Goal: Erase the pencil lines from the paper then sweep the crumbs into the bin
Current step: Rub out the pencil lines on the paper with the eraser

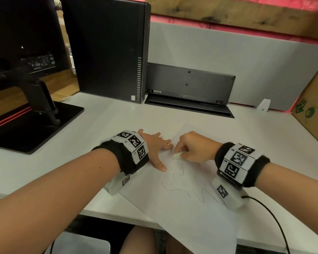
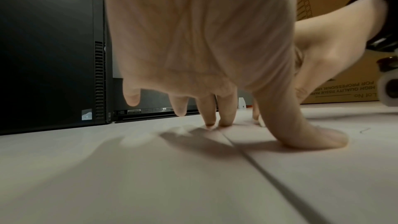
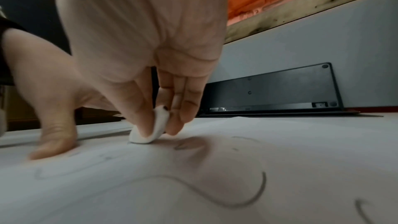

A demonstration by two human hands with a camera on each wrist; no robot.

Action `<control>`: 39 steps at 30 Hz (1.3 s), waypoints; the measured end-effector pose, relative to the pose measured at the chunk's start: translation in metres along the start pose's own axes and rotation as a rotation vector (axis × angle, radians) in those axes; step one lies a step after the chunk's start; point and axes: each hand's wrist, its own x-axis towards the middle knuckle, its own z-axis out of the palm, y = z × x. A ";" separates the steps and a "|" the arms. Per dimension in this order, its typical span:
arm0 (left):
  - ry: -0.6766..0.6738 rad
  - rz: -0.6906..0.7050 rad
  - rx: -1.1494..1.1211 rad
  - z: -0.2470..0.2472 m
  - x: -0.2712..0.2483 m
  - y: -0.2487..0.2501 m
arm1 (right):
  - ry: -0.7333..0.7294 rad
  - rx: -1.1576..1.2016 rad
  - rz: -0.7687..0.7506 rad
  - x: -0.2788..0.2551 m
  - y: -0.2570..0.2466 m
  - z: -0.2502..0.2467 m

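A white sheet of paper [image 1: 191, 208] lies askew on the white desk [image 1: 264, 143], its near corner hanging over the front edge. Wavy pencil lines [image 1: 180, 174] cross its middle. My right hand [image 1: 189, 147] pinches a small white eraser [image 1: 176, 156] between thumb and fingers, its tip down on the paper near the far end of the lines. The right wrist view shows the eraser [image 3: 148, 129] touching the sheet, with curved lines [image 3: 247, 200] nearer the camera. My left hand [image 1: 154, 149] lies flat with fingers spread over the paper's left edge. Its thumb [image 2: 323, 137] presses on the sheet.
A black computer tower [image 1: 106, 48] and a monitor stand base [image 1: 35, 125] fill the back left. A black keyboard [image 1: 189, 83] leans on the grey partition. A cardboard box [image 1: 314, 107] stands at the right. A pale bin [image 1: 81, 242] sits below the desk edge. A black cable [image 1: 272, 217] trails from my right wrist.
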 end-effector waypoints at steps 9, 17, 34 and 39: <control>-0.006 0.002 0.007 -0.001 -0.003 0.002 | -0.037 0.024 -0.012 -0.009 -0.004 0.002; 0.004 0.003 0.003 0.000 -0.001 0.000 | -0.068 0.034 -0.024 -0.023 -0.004 0.009; 0.019 0.012 -0.207 0.000 -0.010 -0.009 | 0.073 0.063 0.194 -0.002 0.017 0.002; 0.021 -0.007 -0.151 0.005 -0.010 -0.018 | 0.071 0.058 0.161 0.000 0.018 0.002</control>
